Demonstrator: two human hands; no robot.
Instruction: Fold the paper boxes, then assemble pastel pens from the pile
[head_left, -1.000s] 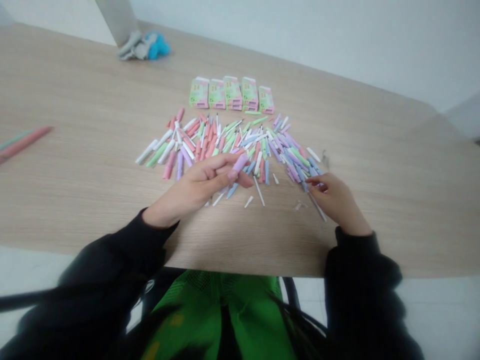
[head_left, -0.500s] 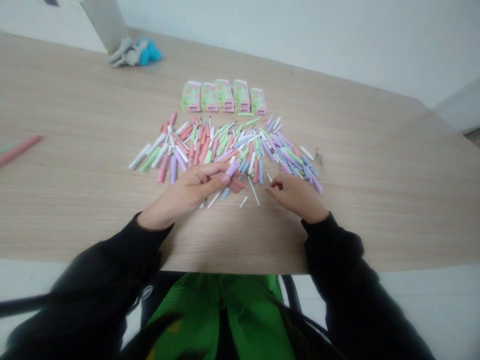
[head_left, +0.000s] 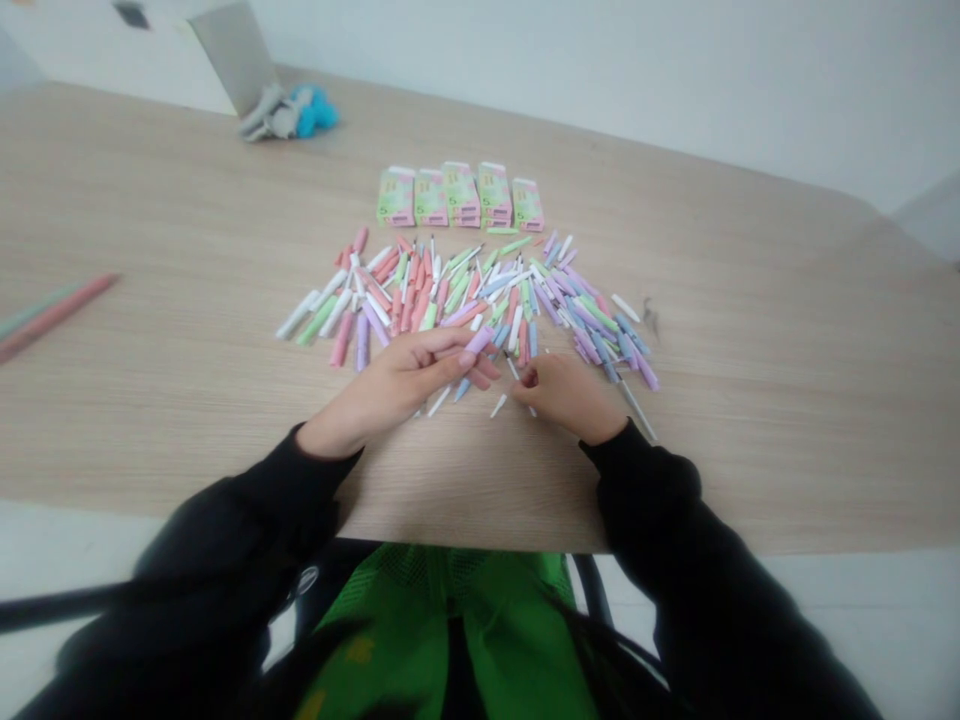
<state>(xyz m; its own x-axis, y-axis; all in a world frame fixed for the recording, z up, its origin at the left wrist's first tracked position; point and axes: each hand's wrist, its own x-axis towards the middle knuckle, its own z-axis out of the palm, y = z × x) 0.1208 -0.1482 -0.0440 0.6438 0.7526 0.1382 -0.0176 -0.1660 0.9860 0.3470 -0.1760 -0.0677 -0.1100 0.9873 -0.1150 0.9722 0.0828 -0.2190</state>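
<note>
I'm seeing the left hand (head_left: 394, 390) holding a lilac pen barrel (head_left: 480, 340) while the right hand (head_left: 566, 395) is pinching narrowly on a thin white stick (head_left: 516, 368). Loose pastel pen parts (head_left: 450, 300) are lying just beyond, with green boxes (head_left: 459, 195) farther off.

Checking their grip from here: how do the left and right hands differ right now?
The left hand is stretched out, pinching a lilac tube at its fingertips; the right hand is curled, its fingers at a thin white stick. Both rest at the near edge of the pastel pieces.
</note>
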